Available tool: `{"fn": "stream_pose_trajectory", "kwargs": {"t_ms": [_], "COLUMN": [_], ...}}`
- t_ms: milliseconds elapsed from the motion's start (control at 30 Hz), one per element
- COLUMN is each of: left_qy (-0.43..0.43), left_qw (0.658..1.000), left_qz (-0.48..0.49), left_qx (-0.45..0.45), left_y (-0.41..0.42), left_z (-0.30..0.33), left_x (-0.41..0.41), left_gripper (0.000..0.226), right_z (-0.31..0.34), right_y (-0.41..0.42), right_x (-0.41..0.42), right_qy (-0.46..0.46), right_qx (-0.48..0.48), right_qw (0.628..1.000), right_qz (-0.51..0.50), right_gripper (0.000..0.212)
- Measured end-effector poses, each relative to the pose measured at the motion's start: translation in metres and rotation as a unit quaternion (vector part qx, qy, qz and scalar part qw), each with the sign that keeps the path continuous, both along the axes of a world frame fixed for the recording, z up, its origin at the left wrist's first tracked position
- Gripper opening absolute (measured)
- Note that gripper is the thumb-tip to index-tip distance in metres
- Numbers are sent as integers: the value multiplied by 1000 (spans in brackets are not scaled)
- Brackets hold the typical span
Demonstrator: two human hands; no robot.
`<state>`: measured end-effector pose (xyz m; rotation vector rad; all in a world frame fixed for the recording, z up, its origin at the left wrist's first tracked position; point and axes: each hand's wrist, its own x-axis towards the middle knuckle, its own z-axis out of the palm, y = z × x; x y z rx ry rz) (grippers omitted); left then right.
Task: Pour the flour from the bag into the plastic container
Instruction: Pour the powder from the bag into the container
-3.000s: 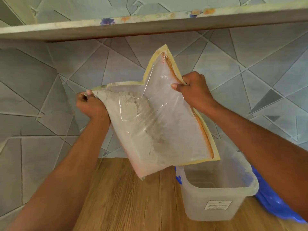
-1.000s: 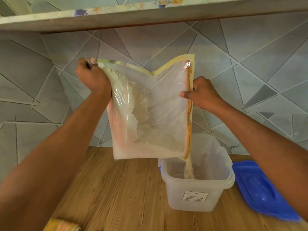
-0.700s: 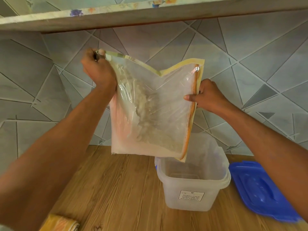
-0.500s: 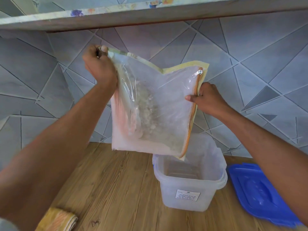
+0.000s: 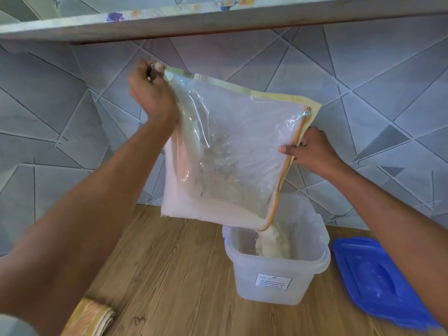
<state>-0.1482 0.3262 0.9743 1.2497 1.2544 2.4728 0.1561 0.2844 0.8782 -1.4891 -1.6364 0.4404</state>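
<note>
flour (image 5: 271,241) streams again into the container (image 5: 276,282); both hands' fingers (image 5: 287,149) stay pinching the bag (image 5: 232,151).

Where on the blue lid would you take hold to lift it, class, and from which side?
Grip the blue lid by its near-left rim, coming from the side facing the plastic container. It lies flat on the wooden counter, so only the thin edge offers purchase, and its right part runs out of frame.
</note>
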Motion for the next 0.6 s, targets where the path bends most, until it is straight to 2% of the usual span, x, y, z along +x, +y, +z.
{"fn": "stream_pose_trajectory", "kwargs": {"t_ms": [200, 267, 333, 400, 500, 600], "left_qy": [10, 16, 29, 39, 36, 37], "left_qw": [1000, 1000, 999, 999, 999, 999], "left_qz": [3, 12, 15, 19, 28, 37], "left_qx": [-6, -6, -9, -3, 1, -4], "left_y": [4, 6, 6, 8, 10, 8], "left_z": [-3, -2, 0, 2, 5, 7], "left_x": [2, 3, 7, 12, 15, 20], "left_gripper": [39, 32, 25, 32, 27, 22], "right_z": [-4, -7, -9, -12, -14, -12], "right_y": [-3, -4, -8, -8, -4, -5], "right_x": [5, 6, 7, 13, 21, 24], "right_qy": [19, 10, -15, -10, 8, -1], "right_qx": [-15, -4, -16, -24, -15, -17], "right_qw": [1000, 999, 999, 1000, 1000, 1000], "right_qz": [-15, -32, -24, -12, -19, 5], "right_gripper": [31, 30, 42, 51, 52, 62]}}
